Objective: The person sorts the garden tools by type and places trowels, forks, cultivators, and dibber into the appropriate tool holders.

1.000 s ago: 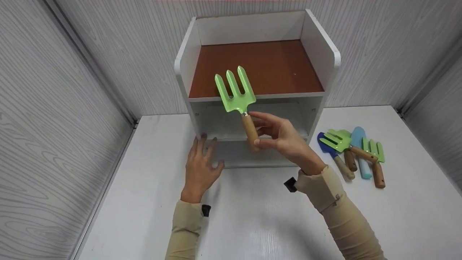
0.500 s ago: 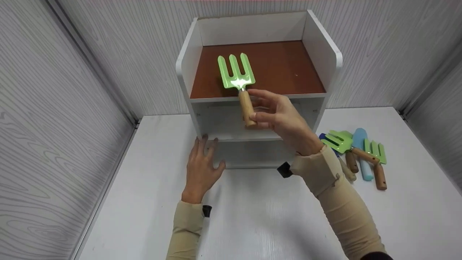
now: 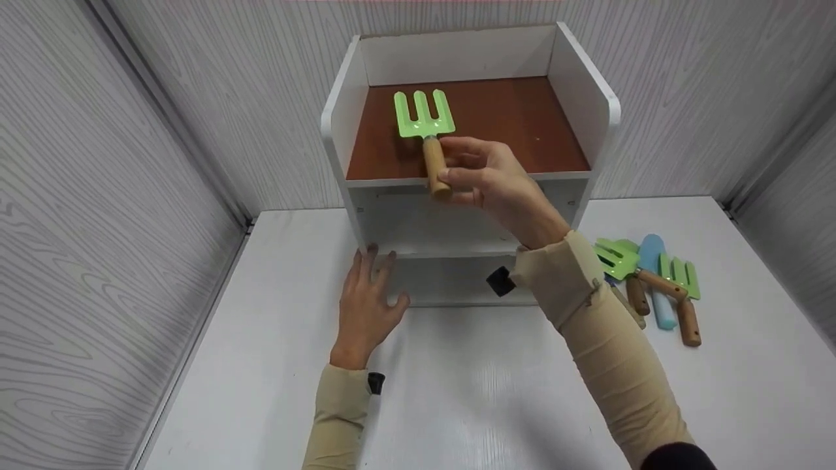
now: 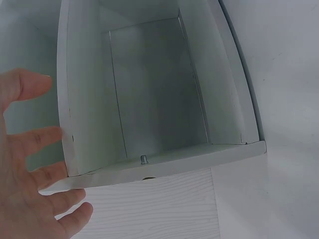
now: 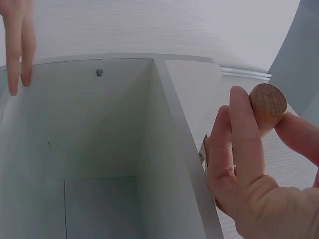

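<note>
My right hand pinches the wooden handle of a green three-tined garden hand fork between thumb and fingers. The fork's tines point away from me, over the brown top shelf of a small white cabinet. In the right wrist view the round handle end faces the camera, hiding the tines. My left hand has its fingers spread at the cabinet's lower left front edge. From the left wrist, those fingertips are seen right at the board edges.
Several garden tools lie heaped on the white table right of the cabinet: a green fork, another green fork and a light blue trowel among them. Raised side walls border the top shelf. Grey wood-grain panels enclose the table.
My right hand has carried the fork up and away from me, from in front of the cabinet to over its top shelf. The left hand stays in place.
</note>
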A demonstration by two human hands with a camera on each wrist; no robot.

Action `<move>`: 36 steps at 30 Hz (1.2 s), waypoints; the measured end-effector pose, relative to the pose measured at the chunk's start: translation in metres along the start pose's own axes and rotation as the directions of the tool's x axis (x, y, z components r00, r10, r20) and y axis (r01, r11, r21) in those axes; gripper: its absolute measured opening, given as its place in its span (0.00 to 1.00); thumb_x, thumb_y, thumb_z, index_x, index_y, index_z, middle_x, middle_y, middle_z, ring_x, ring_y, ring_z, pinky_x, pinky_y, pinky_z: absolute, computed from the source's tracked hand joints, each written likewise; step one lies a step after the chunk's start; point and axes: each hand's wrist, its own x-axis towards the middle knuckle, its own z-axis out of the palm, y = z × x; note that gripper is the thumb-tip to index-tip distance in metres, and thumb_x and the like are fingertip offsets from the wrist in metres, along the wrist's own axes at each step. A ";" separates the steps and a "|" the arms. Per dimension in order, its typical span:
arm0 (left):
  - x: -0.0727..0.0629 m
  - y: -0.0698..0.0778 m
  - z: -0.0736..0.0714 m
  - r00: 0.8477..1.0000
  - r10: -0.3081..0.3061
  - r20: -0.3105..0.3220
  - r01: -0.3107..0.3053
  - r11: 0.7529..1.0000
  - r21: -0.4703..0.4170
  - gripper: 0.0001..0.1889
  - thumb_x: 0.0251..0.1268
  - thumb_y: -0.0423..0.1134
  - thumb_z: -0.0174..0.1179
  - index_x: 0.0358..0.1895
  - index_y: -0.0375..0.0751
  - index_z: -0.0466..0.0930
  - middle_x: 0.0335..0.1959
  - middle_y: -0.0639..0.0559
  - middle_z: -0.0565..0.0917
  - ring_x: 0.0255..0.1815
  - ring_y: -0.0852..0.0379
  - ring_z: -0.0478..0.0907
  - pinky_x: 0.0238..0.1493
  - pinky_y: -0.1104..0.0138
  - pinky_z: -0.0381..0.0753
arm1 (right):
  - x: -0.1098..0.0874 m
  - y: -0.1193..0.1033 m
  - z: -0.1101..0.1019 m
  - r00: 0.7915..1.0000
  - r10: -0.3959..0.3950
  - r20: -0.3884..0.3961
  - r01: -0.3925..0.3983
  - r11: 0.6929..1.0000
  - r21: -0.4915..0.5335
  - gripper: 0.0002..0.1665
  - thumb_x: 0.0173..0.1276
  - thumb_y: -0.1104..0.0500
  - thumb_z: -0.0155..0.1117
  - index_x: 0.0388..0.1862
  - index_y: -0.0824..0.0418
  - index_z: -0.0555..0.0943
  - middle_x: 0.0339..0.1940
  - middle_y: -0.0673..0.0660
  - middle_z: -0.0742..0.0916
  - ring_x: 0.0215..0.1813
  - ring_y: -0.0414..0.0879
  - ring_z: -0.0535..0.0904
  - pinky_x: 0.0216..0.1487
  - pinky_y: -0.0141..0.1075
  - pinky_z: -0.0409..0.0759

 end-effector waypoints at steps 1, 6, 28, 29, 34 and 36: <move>0.000 0.001 0.001 1.000 0.004 -0.003 -0.004 1.000 0.000 0.32 0.57 0.39 0.69 0.67 0.35 0.75 0.71 0.32 0.69 0.71 0.28 0.63 0.66 0.41 0.69 | 0.002 -0.002 0.001 1.000 0.000 -0.001 0.000 1.000 0.007 0.33 0.72 0.74 0.58 0.75 0.67 0.66 0.67 0.67 0.72 0.61 0.60 0.76 0.53 0.41 0.84; 0.002 0.001 0.004 0.999 0.034 -0.016 -0.034 0.999 0.005 0.31 0.58 0.39 0.68 0.67 0.36 0.76 0.69 0.32 0.70 0.71 0.27 0.64 0.66 0.41 0.69 | 0.012 -0.008 0.001 1.000 -0.019 -0.009 0.019 0.999 0.039 0.33 0.72 0.74 0.57 0.75 0.68 0.66 0.66 0.67 0.73 0.59 0.64 0.80 0.53 0.44 0.83; -0.002 -0.001 -0.002 0.999 0.025 -0.034 -0.024 0.999 0.034 0.31 0.59 0.39 0.68 0.66 0.35 0.77 0.69 0.32 0.71 0.70 0.28 0.66 0.65 0.43 0.71 | 0.079 -0.008 0.027 0.994 0.074 -0.082 -0.076 0.997 -0.021 0.34 0.73 0.70 0.60 0.76 0.70 0.64 0.64 0.64 0.77 0.56 0.54 0.82 0.52 0.39 0.84; -0.002 -0.001 -0.002 0.999 0.023 -0.033 -0.021 0.999 0.031 0.30 0.59 0.39 0.68 0.66 0.35 0.77 0.69 0.31 0.71 0.69 0.28 0.66 0.65 0.43 0.71 | 0.081 -0.008 0.028 0.993 0.082 -0.086 -0.085 0.996 -0.026 0.34 0.73 0.70 0.60 0.76 0.70 0.63 0.64 0.64 0.76 0.55 0.54 0.81 0.52 0.39 0.84; -0.004 0.000 0.001 0.999 0.026 -0.040 -0.025 0.999 0.021 0.30 0.57 0.38 0.68 0.66 0.34 0.77 0.68 0.31 0.71 0.69 0.28 0.67 0.65 0.42 0.71 | 0.083 -0.008 0.029 0.990 0.105 -0.094 -0.110 0.993 -0.048 0.35 0.73 0.71 0.60 0.76 0.71 0.63 0.65 0.65 0.76 0.56 0.54 0.81 0.51 0.38 0.84; -0.003 0.001 0.003 0.999 0.033 -0.040 -0.032 0.999 0.020 0.31 0.57 0.38 0.69 0.66 0.35 0.76 0.68 0.31 0.71 0.69 0.27 0.67 0.64 0.42 0.72 | 0.083 -0.009 0.027 0.989 0.102 -0.103 -0.108 0.993 -0.055 0.34 0.73 0.71 0.59 0.76 0.71 0.63 0.65 0.65 0.75 0.55 0.53 0.81 0.51 0.38 0.84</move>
